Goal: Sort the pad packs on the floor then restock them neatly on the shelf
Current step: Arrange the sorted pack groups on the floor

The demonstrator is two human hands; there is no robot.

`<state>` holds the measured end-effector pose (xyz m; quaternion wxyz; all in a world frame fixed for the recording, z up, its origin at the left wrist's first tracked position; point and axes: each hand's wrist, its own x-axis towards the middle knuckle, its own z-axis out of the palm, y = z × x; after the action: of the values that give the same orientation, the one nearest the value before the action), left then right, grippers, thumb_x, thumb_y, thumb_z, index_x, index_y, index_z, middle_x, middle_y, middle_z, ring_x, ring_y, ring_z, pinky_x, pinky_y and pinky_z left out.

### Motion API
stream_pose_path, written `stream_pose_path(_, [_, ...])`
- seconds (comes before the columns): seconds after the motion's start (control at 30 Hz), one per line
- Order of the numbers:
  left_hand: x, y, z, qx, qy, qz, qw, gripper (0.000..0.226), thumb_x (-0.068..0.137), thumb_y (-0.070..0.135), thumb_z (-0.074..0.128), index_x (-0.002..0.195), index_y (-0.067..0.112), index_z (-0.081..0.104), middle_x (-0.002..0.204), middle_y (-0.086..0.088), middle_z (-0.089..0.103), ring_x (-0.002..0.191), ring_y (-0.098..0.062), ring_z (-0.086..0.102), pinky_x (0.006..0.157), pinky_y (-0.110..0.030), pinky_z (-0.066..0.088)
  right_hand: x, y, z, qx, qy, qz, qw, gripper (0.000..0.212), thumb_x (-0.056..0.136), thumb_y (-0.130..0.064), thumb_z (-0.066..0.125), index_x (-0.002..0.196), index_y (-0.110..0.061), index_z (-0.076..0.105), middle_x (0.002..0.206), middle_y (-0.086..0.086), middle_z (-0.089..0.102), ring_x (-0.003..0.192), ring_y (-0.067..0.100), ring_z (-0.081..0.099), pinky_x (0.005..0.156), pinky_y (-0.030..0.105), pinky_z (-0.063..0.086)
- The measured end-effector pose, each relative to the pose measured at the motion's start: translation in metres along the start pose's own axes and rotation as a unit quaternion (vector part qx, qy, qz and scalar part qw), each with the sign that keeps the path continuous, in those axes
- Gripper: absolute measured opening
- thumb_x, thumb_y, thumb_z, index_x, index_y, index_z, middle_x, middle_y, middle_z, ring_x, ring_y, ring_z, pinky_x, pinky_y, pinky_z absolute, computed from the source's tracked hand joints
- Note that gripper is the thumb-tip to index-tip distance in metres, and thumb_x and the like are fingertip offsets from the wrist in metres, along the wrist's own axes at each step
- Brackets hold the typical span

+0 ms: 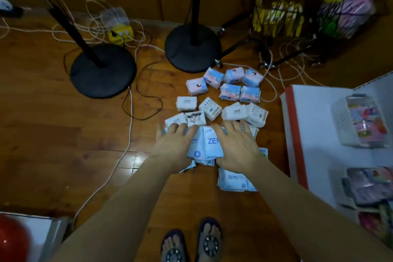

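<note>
A: Why are both hands flat like that?
B: The fingers [182, 128] lie straight and spread, gripping nothing; the left hand [174, 147] and right hand [236, 147] press from either side on the blue ZERO packs [211, 144], probably gathering them.
A: And the rest?
B: White packs [210, 108] and pink-blue packs [230, 91] lie grouped on the floor [63, 134], the shelf [314, 130] just right.

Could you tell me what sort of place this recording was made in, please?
Probably an indoor room set up as a mock shop for filming: a white retail shelf stocked with goods, wire baskets of packets, and black round-based stands with loose cables across the wooden floor.
</note>
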<state>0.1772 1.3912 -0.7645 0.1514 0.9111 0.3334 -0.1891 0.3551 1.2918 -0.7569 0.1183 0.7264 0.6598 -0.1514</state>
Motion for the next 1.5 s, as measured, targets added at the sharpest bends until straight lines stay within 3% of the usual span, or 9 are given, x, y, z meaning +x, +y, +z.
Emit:
stream_pose_path(0.13, [0.061,-0.017,0.103,-0.021,-0.018,0.002,1.0,0.092,0.086,0.056,0.061,0.156,0.029,0.007,0.155,-0.002,0.025,0.144,-0.028,0.023,0.117,-0.062,0.016,0.049,0.014,0.119,0.028,0.013,-0.009,0.999,0.093,0.07,-0.059,0.073,0.145,-0.017,0.036,0.133,0.012,0.048,0.127,0.035,0.044,0.116,0.057,0.023])
stream_pose_path(0.4, [0.131,-0.042,0.255,-0.033,-0.036,-0.008,0.999,0.094,0.084,0.059,0.063,0.154,0.029,0.008,0.156,-0.002,0.025,0.144,-0.028,0.021,0.115,-0.062,0.018,0.112,0.019,0.282,0.053,0.024,-0.027,0.998,0.092,0.059,-0.045,0.079,0.139,-0.01,0.048,0.119,0.015,0.056,0.114,0.04,0.054,0.11,0.062,0.031])
stream_pose_path(0.6, [0.159,-0.045,0.316,-0.06,-0.052,-0.021,0.997,0.095,0.084,0.057,0.064,0.155,0.028,0.007,0.156,-0.002,0.024,0.145,-0.028,0.017,0.115,-0.065,0.016,0.134,0.025,0.343,0.052,0.012,-0.025,0.998,0.098,0.058,-0.051,0.083,0.139,-0.011,0.046,0.125,0.016,0.057,0.118,0.039,0.053,0.112,0.063,0.03])
stream_pose_path(0.77, [0.16,-0.044,0.336,-0.039,-0.04,-0.023,0.998,0.099,0.081,0.06,0.065,0.154,0.029,0.007,0.156,-0.004,0.022,0.145,-0.028,0.017,0.113,-0.068,0.018,0.137,0.022,0.358,0.05,-0.015,-0.018,0.999,0.099,0.064,-0.051,0.077,0.147,-0.015,0.036,0.14,0.013,0.046,0.133,0.035,0.042,0.115,0.06,0.023])
stream_pose_path(0.97, [0.152,-0.044,0.309,-0.039,-0.048,-0.034,0.998,0.104,0.077,0.071,0.063,0.154,0.032,0.005,0.161,-0.004,0.01,0.149,-0.028,0.005,0.115,-0.068,0.012,0.125,0.025,0.332,0.046,-0.009,-0.009,0.999,0.108,0.064,-0.067,0.073,0.15,-0.014,0.034,0.149,0.015,0.039,0.141,0.038,0.033,0.114,0.06,0.024])
stream_pose_path(1.1, [0.131,-0.037,0.259,-0.036,-0.031,-0.043,0.998,0.095,0.083,0.066,0.06,0.155,0.03,0.008,0.163,-0.004,0.012,0.15,-0.028,0.008,0.117,-0.064,0.012,0.107,0.024,0.28,0.067,0.001,0.014,0.998,0.098,0.076,-0.065,0.064,0.153,-0.013,0.034,0.147,0.016,0.042,0.144,0.037,0.031,0.116,0.059,0.023])
stream_pose_path(1.23, [0.098,-0.025,0.183,-0.033,0.003,-0.055,0.998,0.08,0.092,0.062,0.048,0.156,0.03,0.012,0.161,-0.003,0.02,0.149,-0.027,0.014,0.118,-0.061,0.014,0.082,0.019,0.199,0.074,0.02,0.03,0.997,0.084,0.088,-0.058,0.057,0.155,-0.015,0.027,0.155,0.013,0.032,0.149,0.033,0.02,0.121,0.055,0.014])
stream_pose_path(1.5, [0.031,0.01,-0.02,-0.048,0.09,-0.065,0.993,0.068,0.097,0.059,0.041,0.154,0.025,0.025,0.154,-0.002,0.034,0.14,-0.028,0.03,0.111,-0.049,0.031,0.025,0.024,-0.014,0.071,0.063,0.043,0.995,0.074,0.092,-0.057,0.051,0.15,-0.014,0.035,0.148,0.011,0.04,0.144,0.032,0.027,0.119,0.052,0.021])
